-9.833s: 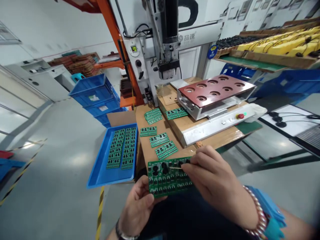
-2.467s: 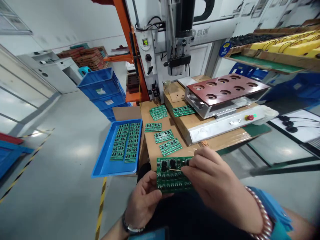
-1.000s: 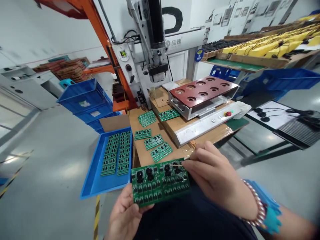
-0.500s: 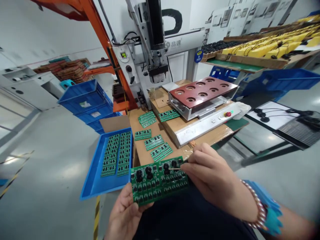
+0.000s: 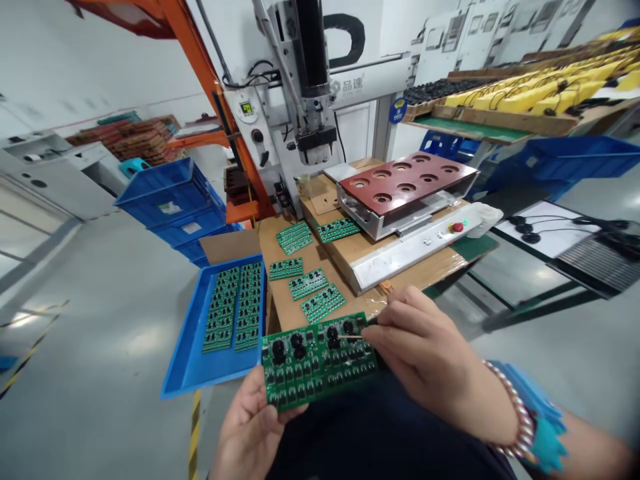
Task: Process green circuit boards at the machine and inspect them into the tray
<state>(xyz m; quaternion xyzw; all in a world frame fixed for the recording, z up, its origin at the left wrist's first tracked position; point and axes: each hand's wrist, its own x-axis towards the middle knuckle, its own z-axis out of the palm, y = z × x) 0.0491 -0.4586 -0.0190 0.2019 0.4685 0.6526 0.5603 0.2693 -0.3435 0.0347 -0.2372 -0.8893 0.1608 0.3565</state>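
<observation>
A green circuit board (image 5: 320,373) with round black components along its upper part is held up in front of me, tilted toward the camera. My left hand (image 5: 253,427) grips its lower left corner between thumb and fingers. A thin pale stick, like a toothpick (image 5: 351,337), is pinched in my right hand (image 5: 420,350). Its tip meets one of the round black components, right of the board's middle. Beyond the held board, several similar boards (image 5: 323,304) lie on the brown worktable (image 5: 276,308).
A blue tray (image 5: 183,363) at the left holds rows of boards. Behind the table stands a machine with a red fixture plate (image 5: 407,183) with round holes, and a control bar with a red button (image 5: 457,228). Blue crates (image 5: 170,200) are stacked at the left.
Almost nothing differs. Both hands, the board and the stick keep nearly the same place, with only a very slight shift of the view.
</observation>
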